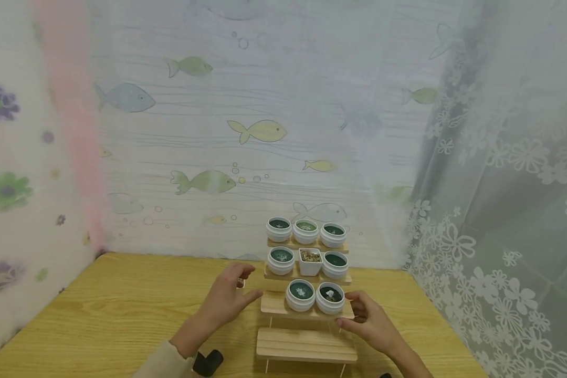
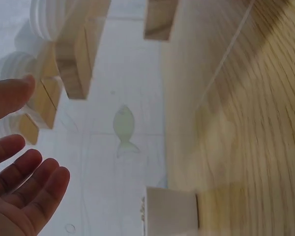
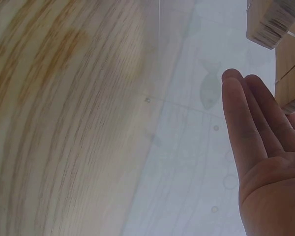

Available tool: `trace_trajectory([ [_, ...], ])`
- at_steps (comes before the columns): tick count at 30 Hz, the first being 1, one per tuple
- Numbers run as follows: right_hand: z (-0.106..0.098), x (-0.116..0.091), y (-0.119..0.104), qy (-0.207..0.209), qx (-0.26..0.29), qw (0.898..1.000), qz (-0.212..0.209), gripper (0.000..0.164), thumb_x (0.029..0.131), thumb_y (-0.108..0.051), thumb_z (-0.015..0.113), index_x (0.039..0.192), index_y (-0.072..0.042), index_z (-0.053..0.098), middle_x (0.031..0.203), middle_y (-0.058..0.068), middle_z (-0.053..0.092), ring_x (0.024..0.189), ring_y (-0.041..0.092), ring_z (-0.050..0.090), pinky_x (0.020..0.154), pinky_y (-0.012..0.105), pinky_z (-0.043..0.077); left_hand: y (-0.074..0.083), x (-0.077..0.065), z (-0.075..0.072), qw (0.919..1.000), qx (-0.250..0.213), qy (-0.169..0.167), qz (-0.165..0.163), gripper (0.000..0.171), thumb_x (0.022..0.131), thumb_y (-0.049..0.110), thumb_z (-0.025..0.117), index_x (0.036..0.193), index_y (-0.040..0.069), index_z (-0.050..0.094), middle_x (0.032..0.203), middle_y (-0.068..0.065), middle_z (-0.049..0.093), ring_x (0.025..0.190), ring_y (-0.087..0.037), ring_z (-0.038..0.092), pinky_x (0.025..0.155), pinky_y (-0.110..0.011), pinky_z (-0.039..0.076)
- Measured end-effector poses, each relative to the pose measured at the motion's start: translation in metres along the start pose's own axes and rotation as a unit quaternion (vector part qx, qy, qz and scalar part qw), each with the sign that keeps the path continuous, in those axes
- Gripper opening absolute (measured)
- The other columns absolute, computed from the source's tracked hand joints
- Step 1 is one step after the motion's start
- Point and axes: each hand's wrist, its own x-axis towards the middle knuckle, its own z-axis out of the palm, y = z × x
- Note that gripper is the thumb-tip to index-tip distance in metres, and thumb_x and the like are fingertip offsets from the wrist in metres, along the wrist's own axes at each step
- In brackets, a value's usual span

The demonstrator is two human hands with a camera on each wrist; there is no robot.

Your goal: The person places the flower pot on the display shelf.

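My left hand [image 1: 224, 296] is held left of the tiered wooden stand [image 1: 307, 344], its fingers spread and apart from it. In the left wrist view, this hand has nothing in its fingers. A white square bowl [image 2: 172, 212] stands on the table beyond it, mostly hidden by the hand in the head view. At the right end of the third tier is my right hand [image 1: 370, 320], fingers extended beside a white round bowl [image 1: 329, 298] with dark green filling and a pale topping. Whether it touches bowl or tier I cannot tell. Another white round bowl [image 1: 300, 295] sits to its left.
Three round bowls stand on the top tier [image 1: 288, 244]. A square bowl of nut-like bits [image 1: 310, 261] stands between two round bowls on the tier below. The lowest step is bare wood. A black object [image 1: 208, 362] lies near the left sleeve. Patterned curtains surround the table.
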Motion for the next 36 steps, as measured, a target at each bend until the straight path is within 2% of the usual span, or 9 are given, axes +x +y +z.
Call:
trace_trajectory([
  [5,0.000,0.000,-0.001,-0.003,0.004,1.000,-0.001,0.055,0.082,-0.022,0.076,0.126,-0.003,0.048,0.098,0.009,0.067,0.088,0.020,0.065,0.075,0.028,0.052,-0.015,0.000,0.001,0.9999,0.008,0.002,-0.008,0.044,0.073,0.013,0.084,0.111,0.005,0.063,0.097,0.000,0.056,0.086,-0.019,0.056,0.072,-0.030,0.053],
  [9,0.000,0.000,-0.001,-0.004,0.004,1.000,-0.001,0.055,0.083,-0.022,0.075,0.126,-0.003,0.048,0.099,0.009,0.067,0.087,0.019,0.065,0.075,0.028,0.052,-0.026,0.000,0.001,0.9996,0.004,-0.005,-0.029,0.044,0.075,0.012,0.082,0.113,0.003,0.062,0.100,-0.006,0.058,0.090,-0.025,0.058,0.075,-0.039,0.054],
  [13,0.000,-0.001,-0.001,-0.005,0.004,1.000,0.001,0.055,0.083,-0.023,0.075,0.126,-0.003,0.047,0.099,0.009,0.067,0.088,0.020,0.065,0.075,0.028,0.052,-0.036,0.000,0.000,0.9986,0.013,-0.008,-0.050,0.046,0.076,0.013,0.081,0.116,0.003,0.061,0.106,-0.013,0.059,0.095,-0.029,0.059,0.078,-0.043,0.052],
  [19,0.000,0.000,-0.002,0.000,-0.001,1.000,0.005,0.056,0.083,-0.024,0.076,0.126,-0.003,0.048,0.100,0.009,0.067,0.088,0.021,0.065,0.076,0.029,0.052,-0.049,-0.002,-0.002,0.9974,0.036,-0.009,-0.061,0.049,0.076,0.019,0.082,0.117,0.005,0.061,0.111,-0.011,0.058,0.101,-0.031,0.058,0.082,-0.043,0.049],
  [24,0.000,-0.002,-0.002,0.005,-0.007,1.000,0.007,0.056,0.082,-0.024,0.077,0.125,-0.004,0.049,0.101,0.009,0.067,0.090,0.020,0.064,0.079,0.029,0.052,-0.058,-0.004,-0.002,0.9961,0.047,-0.027,-0.071,0.053,0.076,0.024,0.081,0.121,0.005,0.059,0.114,-0.011,0.055,0.102,-0.031,0.055,0.082,-0.044,0.048],
  [28,-0.001,-0.003,-0.001,0.009,-0.012,1.000,0.010,0.055,0.081,-0.025,0.077,0.125,-0.004,0.050,0.100,0.008,0.067,0.089,0.019,0.064,0.079,0.029,0.052,-0.064,-0.004,0.000,0.9948,0.049,-0.049,-0.076,0.056,0.078,0.025,0.080,0.125,0.003,0.057,0.117,-0.013,0.054,0.108,-0.033,0.053,0.086,-0.049,0.047],
  [32,-0.001,-0.003,-0.001,0.007,-0.012,1.000,0.008,0.056,0.081,-0.025,0.077,0.125,-0.003,0.049,0.100,0.007,0.067,0.093,0.019,0.064,0.080,0.030,0.052,-0.070,-0.003,0.002,0.9910,0.045,-0.064,-0.109,0.059,0.079,0.025,0.079,0.129,0.005,0.055,0.122,-0.013,0.051,0.114,-0.034,0.051,0.090,-0.051,0.045],
  [36,0.000,-0.002,-0.002,0.002,-0.008,1.000,0.003,0.056,0.082,-0.025,0.076,0.126,-0.003,0.049,0.098,0.007,0.067,0.091,0.019,0.065,0.077,0.028,0.051,-0.074,0.001,0.000,0.9865,0.030,-0.073,-0.143,0.061,0.080,0.022,0.079,0.132,0.005,0.053,0.125,-0.015,0.050,0.111,-0.033,0.052,0.088,-0.052,0.046],
])
